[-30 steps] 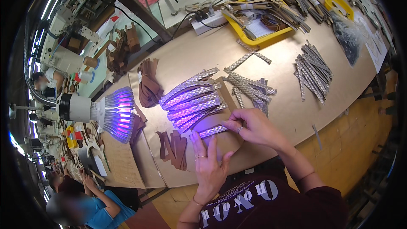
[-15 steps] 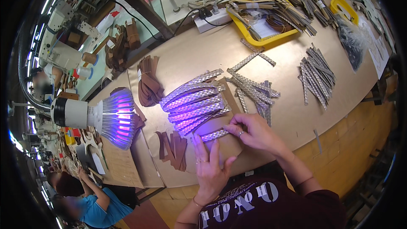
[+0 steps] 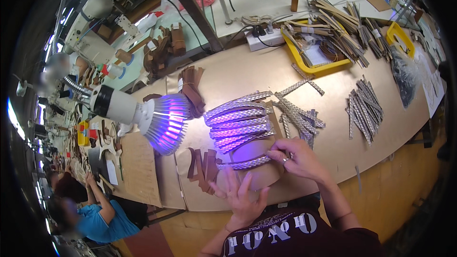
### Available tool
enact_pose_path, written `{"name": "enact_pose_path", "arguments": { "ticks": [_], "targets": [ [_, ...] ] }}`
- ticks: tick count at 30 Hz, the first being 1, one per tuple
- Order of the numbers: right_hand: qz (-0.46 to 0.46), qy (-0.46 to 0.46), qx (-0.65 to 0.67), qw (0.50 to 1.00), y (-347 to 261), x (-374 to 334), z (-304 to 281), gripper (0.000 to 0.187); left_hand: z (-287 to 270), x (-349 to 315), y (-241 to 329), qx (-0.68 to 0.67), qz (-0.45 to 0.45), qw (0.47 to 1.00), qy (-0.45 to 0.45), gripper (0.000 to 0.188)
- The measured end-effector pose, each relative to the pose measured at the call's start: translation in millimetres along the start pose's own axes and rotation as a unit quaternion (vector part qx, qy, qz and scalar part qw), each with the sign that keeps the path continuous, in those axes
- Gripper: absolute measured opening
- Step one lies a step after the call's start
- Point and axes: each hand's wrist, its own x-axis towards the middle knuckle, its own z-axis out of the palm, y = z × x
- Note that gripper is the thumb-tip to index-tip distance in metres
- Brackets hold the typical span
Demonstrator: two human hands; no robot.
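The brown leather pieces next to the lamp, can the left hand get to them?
Probably yes. The left hand lies flat with fingers spread right beside the brown leather pieces, and nothing sits between them. The right hand is busy pinching a braided strip.

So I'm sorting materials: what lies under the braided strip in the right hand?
The braided strip held by the right hand lies on a tan leather piece on the table. Beneath that is hidden.

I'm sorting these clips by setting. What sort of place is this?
Probably a footwear or leather-goods workshop: braided strips fanned out under a purple work lamp, brown cut leather pieces on the bench, and a yellow tray of strips.
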Motion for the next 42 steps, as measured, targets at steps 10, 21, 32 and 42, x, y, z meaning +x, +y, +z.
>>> {"name": "enact_pose_path", "arguments": {
  "ticks": [10, 21, 32, 42],
  "targets": [
    [-0.001, 0.115, -0.055, 0.992, -18.4, 54.2, -22.6, 0.025, -10.3, 28.0, -23.4, -0.020, -0.059, 0.997, 0.050, 0.039],
    [0.018, 0.252, -0.137, 0.958, -13.2, 16.6, -6.7, 0.031, -7.1, -6.4, -112.4, -0.017, -0.276, 0.961, -0.007, 0.015],
    [-0.177, 0.018, -0.250, 0.952, -46.9, -2.5, 43.9, 0.022, 3.3, -14.5, -105.9, -0.014, -0.224, 0.974, -0.010, 0.013],
    [-0.257, -0.075, -0.372, 0.889, -50.1, 9.9, 97.1, 0.022, -18.8, -23.0, -95.3, -0.063, -0.090, 0.994, 0.024, 0.022]
  ]
}}
